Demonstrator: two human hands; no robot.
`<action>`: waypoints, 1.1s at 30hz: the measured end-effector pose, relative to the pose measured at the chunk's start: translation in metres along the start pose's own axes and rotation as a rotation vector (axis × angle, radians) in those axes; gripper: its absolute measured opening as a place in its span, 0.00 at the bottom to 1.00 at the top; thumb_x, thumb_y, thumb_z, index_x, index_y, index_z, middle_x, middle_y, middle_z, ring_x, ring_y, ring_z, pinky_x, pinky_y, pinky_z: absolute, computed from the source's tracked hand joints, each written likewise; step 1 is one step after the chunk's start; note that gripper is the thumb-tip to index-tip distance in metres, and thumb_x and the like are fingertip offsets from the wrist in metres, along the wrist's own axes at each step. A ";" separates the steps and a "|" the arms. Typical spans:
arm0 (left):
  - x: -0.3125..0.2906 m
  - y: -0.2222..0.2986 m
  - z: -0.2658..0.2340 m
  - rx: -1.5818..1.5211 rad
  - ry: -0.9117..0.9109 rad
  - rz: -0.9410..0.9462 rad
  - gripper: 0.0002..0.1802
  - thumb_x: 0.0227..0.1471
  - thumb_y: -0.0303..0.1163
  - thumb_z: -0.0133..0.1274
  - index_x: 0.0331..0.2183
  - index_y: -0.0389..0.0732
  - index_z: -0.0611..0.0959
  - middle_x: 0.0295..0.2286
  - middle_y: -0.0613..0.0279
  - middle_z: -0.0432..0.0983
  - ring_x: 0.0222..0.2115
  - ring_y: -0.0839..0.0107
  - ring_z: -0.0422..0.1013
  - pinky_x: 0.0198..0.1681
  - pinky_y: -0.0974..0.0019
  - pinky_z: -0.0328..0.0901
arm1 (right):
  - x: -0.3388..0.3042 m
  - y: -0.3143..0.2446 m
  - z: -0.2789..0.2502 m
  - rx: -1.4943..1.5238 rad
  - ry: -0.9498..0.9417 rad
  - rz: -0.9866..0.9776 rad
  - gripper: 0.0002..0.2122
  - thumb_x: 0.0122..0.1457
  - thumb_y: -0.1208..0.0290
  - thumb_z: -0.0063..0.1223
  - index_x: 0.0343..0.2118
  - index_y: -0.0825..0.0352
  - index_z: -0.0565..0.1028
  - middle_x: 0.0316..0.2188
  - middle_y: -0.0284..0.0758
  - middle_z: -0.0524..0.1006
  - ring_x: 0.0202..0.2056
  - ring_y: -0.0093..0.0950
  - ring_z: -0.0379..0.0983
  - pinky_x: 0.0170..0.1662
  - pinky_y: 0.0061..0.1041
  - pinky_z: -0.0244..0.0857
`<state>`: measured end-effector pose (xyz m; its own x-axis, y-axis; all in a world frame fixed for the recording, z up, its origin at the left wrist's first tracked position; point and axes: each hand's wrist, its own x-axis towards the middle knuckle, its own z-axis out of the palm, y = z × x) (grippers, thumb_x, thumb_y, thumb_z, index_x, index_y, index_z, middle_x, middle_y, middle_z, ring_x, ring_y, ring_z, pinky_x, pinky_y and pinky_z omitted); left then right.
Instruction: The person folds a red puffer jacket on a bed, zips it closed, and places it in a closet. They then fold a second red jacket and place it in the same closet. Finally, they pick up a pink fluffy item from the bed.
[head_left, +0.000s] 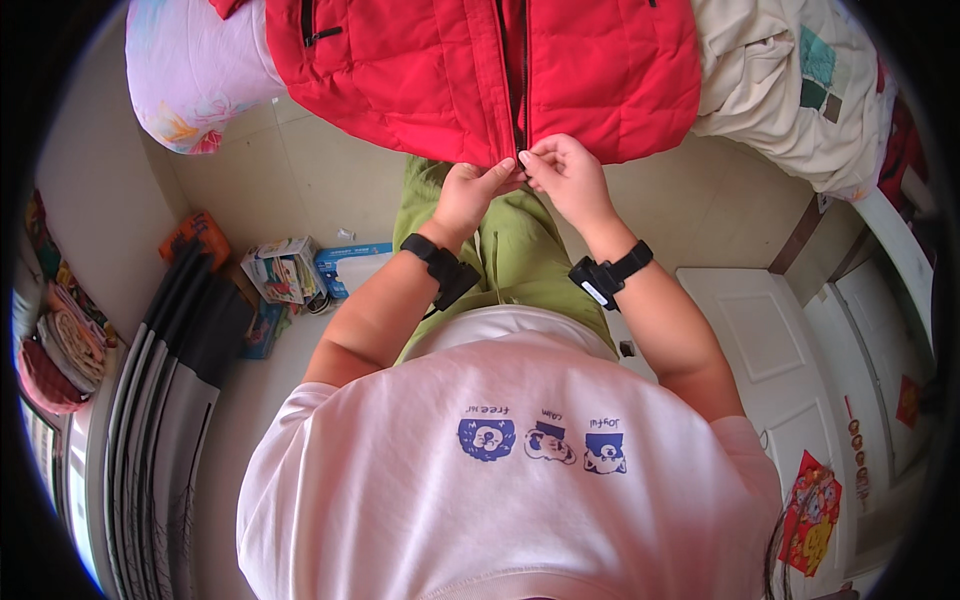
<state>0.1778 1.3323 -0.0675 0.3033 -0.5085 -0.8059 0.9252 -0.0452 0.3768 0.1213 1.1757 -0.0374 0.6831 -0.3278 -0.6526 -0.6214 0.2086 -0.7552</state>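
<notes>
A red quilted jacket [610, 85] is spread out in front of me, its lower hem hanging toward me over the edge. Its dark zipper [524, 75] runs down the middle between the two front panels. At the bottom end of the zipper, my left hand [472, 195] pinches the hem of the left panel with thumb and fingers. Close against it, my right hand [570, 180] pinches the zipper's lower end beside the right panel. The fingertips of both hands nearly touch. Whatever small zipper part lies between them is mostly hidden. Each wrist wears a black strap with a small box.
Pale floral bedding [190, 75] lies left of the jacket, a cream blanket [770, 90] right of it. On the floor at left are a box of papers [283, 270], a blue box [350, 265] and an orange item [197, 238]. A white door [765, 340] stands at right.
</notes>
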 end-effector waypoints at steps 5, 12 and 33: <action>-0.003 0.006 0.003 -0.079 0.016 -0.054 0.11 0.56 0.31 0.52 0.36 0.33 0.81 0.32 0.57 0.79 0.33 0.69 0.76 0.42 0.68 0.71 | -0.017 0.002 -0.015 0.125 0.078 0.643 0.09 0.59 0.68 0.53 0.25 0.67 0.72 0.20 0.30 0.72 0.19 0.19 0.65 0.23 0.19 0.61; -0.007 0.014 0.007 -0.086 0.025 -0.054 0.09 0.55 0.31 0.54 0.35 0.35 0.82 0.31 0.60 0.80 0.31 0.73 0.75 0.39 0.70 0.70 | -0.016 0.024 -0.006 0.724 -0.145 0.363 0.03 0.57 0.73 0.53 0.29 0.65 0.77 0.25 0.29 0.75 0.26 0.19 0.68 0.33 0.19 0.63; -0.020 0.039 0.010 0.131 0.039 -0.049 0.10 0.55 0.31 0.55 0.31 0.33 0.83 0.27 0.64 0.78 0.28 0.77 0.73 0.37 0.72 0.70 | -0.018 0.013 0.015 0.744 -0.003 0.298 0.02 0.57 0.76 0.55 0.33 0.65 0.77 0.31 0.29 0.77 0.31 0.19 0.71 0.37 0.19 0.66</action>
<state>0.2055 1.3324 -0.0319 0.2690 -0.4693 -0.8411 0.9024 -0.1825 0.3904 0.1068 1.1976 -0.0360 0.5303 -0.1591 -0.8327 -0.3597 0.8472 -0.3909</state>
